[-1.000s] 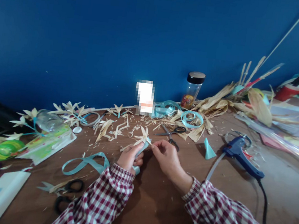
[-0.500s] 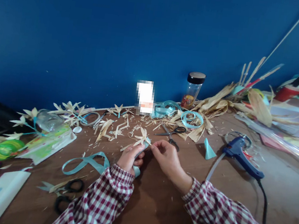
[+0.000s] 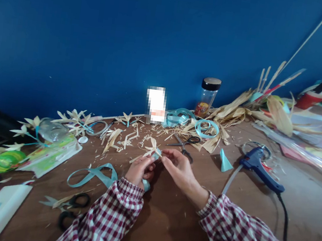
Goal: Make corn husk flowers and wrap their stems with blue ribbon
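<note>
In the head view my left hand is closed around the base of a pale corn-husk flower. Light-blue ribbon shows at the flower's base, and more of it hangs below the palm. My right hand pinches a petal tip on the flower's right side with thumb and forefinger; the exact grip is too small to make out. A loose loop of blue ribbon lies left of my left hand. Black-handled scissors rest just behind my right hand.
A blue glue gun with a black cord lies right, near a folded blue ribbon piece. More scissors and a white power strip are at left. A lidded jar stands by the wall. Finished husk flowers lie far left.
The flower has tipped slightly and its petals sit a little lower and closer together. My right fingers have shifted slightly at the petal; my left hand keeps its hold.
</note>
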Tool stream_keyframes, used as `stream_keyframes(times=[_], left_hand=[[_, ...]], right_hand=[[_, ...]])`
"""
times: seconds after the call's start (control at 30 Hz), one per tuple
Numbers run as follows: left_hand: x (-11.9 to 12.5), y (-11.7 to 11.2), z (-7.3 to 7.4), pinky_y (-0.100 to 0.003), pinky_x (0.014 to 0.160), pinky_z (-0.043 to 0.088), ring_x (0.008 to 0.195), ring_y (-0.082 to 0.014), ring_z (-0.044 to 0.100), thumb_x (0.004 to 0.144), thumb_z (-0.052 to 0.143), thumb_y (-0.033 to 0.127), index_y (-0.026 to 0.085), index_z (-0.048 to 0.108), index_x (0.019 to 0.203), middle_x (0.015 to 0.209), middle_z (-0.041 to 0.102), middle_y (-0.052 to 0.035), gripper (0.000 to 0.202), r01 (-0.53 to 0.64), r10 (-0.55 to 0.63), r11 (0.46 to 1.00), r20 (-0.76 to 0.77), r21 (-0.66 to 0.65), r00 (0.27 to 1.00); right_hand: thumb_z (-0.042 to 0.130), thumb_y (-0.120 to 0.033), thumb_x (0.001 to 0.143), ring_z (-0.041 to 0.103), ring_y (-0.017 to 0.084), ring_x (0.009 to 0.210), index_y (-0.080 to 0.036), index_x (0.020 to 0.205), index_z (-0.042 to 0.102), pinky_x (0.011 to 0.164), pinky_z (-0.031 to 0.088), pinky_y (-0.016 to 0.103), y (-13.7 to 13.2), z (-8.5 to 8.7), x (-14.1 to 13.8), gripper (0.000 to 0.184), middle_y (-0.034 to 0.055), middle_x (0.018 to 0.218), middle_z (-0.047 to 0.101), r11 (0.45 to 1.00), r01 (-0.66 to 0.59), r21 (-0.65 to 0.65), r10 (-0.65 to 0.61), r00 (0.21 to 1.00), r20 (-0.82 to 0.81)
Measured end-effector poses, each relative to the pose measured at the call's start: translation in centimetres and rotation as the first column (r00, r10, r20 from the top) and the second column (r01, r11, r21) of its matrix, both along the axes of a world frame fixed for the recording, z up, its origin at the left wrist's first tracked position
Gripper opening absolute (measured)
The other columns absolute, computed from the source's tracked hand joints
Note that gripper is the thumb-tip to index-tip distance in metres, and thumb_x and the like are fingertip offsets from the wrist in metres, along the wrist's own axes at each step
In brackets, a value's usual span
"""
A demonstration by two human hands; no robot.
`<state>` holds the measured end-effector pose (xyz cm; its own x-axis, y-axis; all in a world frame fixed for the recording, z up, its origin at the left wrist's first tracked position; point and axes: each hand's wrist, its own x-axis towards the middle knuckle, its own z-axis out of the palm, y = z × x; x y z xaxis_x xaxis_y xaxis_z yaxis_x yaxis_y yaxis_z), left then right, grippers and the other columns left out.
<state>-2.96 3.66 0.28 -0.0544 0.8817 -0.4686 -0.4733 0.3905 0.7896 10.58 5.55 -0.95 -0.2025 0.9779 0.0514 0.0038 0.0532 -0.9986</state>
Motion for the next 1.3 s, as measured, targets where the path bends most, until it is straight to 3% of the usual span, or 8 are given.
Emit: stream_keyframes(times=[0.1, 0.27, 0.63, 0.93, 1.13, 1.3], left_hand=[[0.3, -0.2, 0.1, -0.013, 0.033, 0.012, 0.038, -0.0024, 0.030, 0.057, 0.069, 0.023, 0.015, 0.060, 0.077, 0.049, 0.043, 0.0054, 0.024, -0.013, 0.014, 0.999, -0.026, 0.033, 1.000], [0.5, -0.2, 0.1, -0.014, 0.033, 0.012, 0.036, -0.0029, 0.031, 0.056, 0.069, 0.027, 0.014, 0.059, 0.066, 0.045, 0.044, 0.0044, 0.019, 0.008, -0.012, 1.000, -0.142, -0.027, 0.990], [0.5, 0.0, -0.1, -0.013, 0.034, 0.013, 0.039, -0.0015, 0.030, 0.047, 0.079, 0.039, 0.012, 0.062, 0.072, 0.046, 0.041, 0.0073, 0.040, 0.026, -0.028, 0.999, -0.136, -0.018, 0.990], [0.5, 0.1, -0.3, -0.010, 0.032, 0.018, 0.042, -0.0020, 0.037, 0.047, 0.080, 0.034, 0.013, 0.063, 0.074, 0.053, 0.046, 0.0058, 0.038, -0.033, 0.032, 0.999, -0.066, -0.007, 0.997], [0.7, 0.1, 0.1, -0.010, 0.032, 0.027, 0.044, -0.0036, 0.046, 0.053, 0.076, 0.022, 0.013, 0.065, 0.076, 0.057, 0.054, 0.0033, 0.028, -0.127, 0.126, 0.989, -0.022, -0.074, 0.992], [1.0, 0.0, 0.6, -0.012, 0.037, 0.037, 0.050, -0.0059, 0.054, 0.062, 0.070, 0.014, 0.015, 0.066, 0.078, 0.064, 0.060, 0.0008, 0.017, -0.197, 0.198, 0.974, -0.006, -0.115, 0.980]], right_hand=[[0.061, -0.034, 0.076, 0.061, 0.017, 0.076, -0.015, 0.097, 0.063, 0.067, 0.048, 0.027, 0.1, -0.1, -0.1, 0.028, 0.0070, 0.088, 0.067, 0.999, -0.036, 0.002, 0.037, 0.998, -0.053], [0.062, -0.029, 0.073, 0.056, 0.014, 0.065, -0.015, 0.092, 0.064, 0.062, 0.046, 0.026, 0.1, -0.1, -0.2, 0.024, 0.0027, 0.075, 0.064, 1.000, 0.002, 0.011, -0.002, 0.999, -0.039], [0.060, -0.023, 0.072, 0.051, 0.013, 0.061, -0.014, 0.091, 0.064, 0.059, 0.043, 0.026, 0.2, -0.4, -0.1, 0.022, 0.0011, 0.069, 0.059, 0.999, 0.001, 0.048, -0.002, 1.000, 0.008], [0.062, -0.025, 0.072, 0.059, 0.018, 0.076, -0.015, 0.094, 0.065, 0.070, 0.048, 0.031, 0.2, -0.8, -0.1, 0.024, 0.0074, 0.088, 0.066, 1.000, -0.011, 0.023, 0.012, 0.999, -0.046], [0.061, -0.025, 0.071, 0.061, 0.017, 0.073, -0.014, 0.088, 0.065, 0.069, 0.048, 0.031, 0.1, 0.3, -0.1, 0.020, 0.0070, 0.083, 0.068, 0.997, -0.048, -0.066, 0.042, 0.995, -0.087], [0.064, -0.022, 0.069, 0.060, 0.016, 0.074, -0.016, 0.094, 0.063, 0.071, 0.048, 0.031, 0.0, 0.3, -0.4, 0.026, 0.0052, 0.084, 0.067, 0.994, -0.073, -0.082, 0.058, 0.983, -0.172]])
